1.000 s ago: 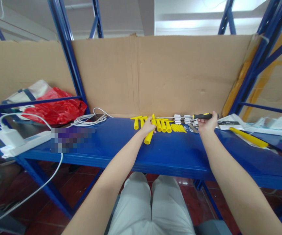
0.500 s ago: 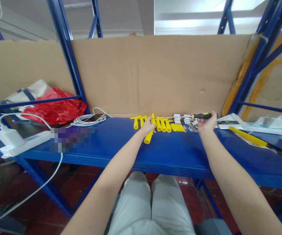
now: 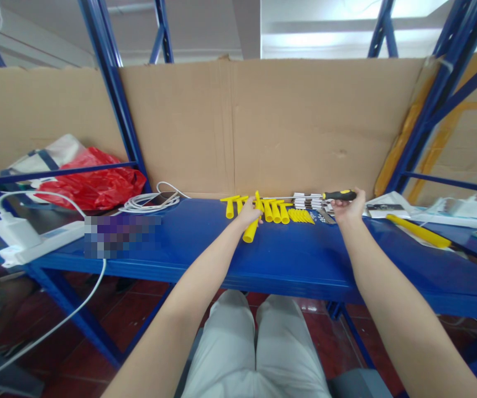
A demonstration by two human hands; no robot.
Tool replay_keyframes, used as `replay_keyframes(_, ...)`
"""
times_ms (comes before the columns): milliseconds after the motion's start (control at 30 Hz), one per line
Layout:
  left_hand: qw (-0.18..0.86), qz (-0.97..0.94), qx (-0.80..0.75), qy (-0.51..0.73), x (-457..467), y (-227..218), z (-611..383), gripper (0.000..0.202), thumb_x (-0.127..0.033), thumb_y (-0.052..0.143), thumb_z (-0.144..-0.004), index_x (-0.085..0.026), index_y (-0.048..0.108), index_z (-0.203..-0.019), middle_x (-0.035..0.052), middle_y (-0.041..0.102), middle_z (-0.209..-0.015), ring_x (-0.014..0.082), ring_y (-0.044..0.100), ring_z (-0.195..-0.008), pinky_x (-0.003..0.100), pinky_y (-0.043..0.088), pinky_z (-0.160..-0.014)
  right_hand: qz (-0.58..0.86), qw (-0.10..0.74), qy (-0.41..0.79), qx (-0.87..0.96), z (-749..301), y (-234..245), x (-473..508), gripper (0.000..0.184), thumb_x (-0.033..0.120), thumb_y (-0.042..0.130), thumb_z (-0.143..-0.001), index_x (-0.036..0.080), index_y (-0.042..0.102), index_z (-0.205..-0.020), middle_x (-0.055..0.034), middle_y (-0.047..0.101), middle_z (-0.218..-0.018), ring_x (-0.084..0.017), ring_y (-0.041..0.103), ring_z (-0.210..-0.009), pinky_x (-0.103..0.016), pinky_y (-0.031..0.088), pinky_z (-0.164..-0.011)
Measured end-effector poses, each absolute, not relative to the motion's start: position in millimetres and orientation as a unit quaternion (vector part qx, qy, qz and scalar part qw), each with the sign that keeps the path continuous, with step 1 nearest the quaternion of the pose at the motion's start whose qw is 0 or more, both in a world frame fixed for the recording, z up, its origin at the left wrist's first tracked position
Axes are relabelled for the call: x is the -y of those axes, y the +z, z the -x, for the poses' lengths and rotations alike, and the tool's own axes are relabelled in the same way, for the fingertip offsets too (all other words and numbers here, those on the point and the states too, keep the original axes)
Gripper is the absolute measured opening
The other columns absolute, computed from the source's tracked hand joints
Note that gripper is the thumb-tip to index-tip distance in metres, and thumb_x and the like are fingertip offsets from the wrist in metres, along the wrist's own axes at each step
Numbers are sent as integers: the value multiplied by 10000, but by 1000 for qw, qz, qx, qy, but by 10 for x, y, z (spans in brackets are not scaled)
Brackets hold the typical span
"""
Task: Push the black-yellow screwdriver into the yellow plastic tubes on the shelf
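My left hand (image 3: 249, 214) is closed around a yellow T-shaped plastic handle (image 3: 250, 232), its tubular end pointing toward me. A screwdriver (image 3: 340, 195) with a black and yellow grip is in my right hand (image 3: 350, 207), fingers wrapped round it. Its long shaft runs level to the left, and the tip meets the head of the held handle. More yellow handles (image 3: 276, 213) lie in a row beside and behind my left hand. To their right are several flat yellow pieces (image 3: 301, 215), white-and-dark packets (image 3: 308, 200) and small metal parts (image 3: 325, 215).
A cardboard sheet (image 3: 304, 127) stands along the back of the blue shelf (image 3: 296, 260). On the left are a red plastic bag (image 3: 97, 179), a coiled white cable (image 3: 149, 203) and a power strip (image 3: 47, 243). At the right lies a yellow tube (image 3: 418, 231).
The screwdriver and my right hand have shifted slightly to the left. My left hand keeps hold of the yellow handle, almost unmoved.
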State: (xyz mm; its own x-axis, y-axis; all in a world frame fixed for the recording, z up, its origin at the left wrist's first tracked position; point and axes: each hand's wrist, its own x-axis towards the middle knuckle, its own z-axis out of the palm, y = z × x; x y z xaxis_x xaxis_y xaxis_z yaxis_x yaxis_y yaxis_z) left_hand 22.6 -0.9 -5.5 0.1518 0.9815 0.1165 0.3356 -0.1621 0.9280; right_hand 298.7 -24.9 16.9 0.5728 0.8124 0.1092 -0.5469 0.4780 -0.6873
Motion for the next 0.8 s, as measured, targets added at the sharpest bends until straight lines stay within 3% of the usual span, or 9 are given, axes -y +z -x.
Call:
replay_keyframes(233, 396, -640, -513, 413, 8, -52, -224, 589, 0, 505, -796, -212, 409, -1337, 40, 658, -1066, 33, 555, -443, 174, 445, -428, 355, 803, 431, 208, -2937, 274, 446, 271, 412, 439, -883, 240, 342, -698, 57, 297, -500, -109, 344, -393, -213, 338, -340)
replay_keyframes(467, 406, -637, -514, 406, 69, -10, -237, 574, 11, 490, -815, -205, 393, -1337, 40, 644, -1073, 20, 524, -411, 166, 408, -394, 377, 774, 428, 276, -3004, 231, 425, 510, 651, 548, -796, 249, 257, -679, 94, 201, -460, -78, 178, -344, -204, 191, -286)
replay_keyframes(567, 403, -636, -517, 408, 57, -15, -230, 569, 8, 493, -817, -211, 398, -1334, 29, 646, -1047, 24, 535, -417, 166, 422, -406, 364, 771, 440, 282, -3011, 226, 412, 493, 617, 524, -821, 249, 232, -671, 97, 158, -445, -79, 141, -339, -205, 161, -276)
replay_keyframes(800, 393, -641, -517, 410, 36, -25, -215, 530, -28, 537, -834, -220, 414, -1312, 7, 653, -966, 30, 550, -439, 150, 424, -415, 364, 771, 451, 264, -2997, 271, 427, 384, 527, 440, -872, 250, 270, -668, 75, 216, -455, -93, 231, -343, -204, 204, -269)
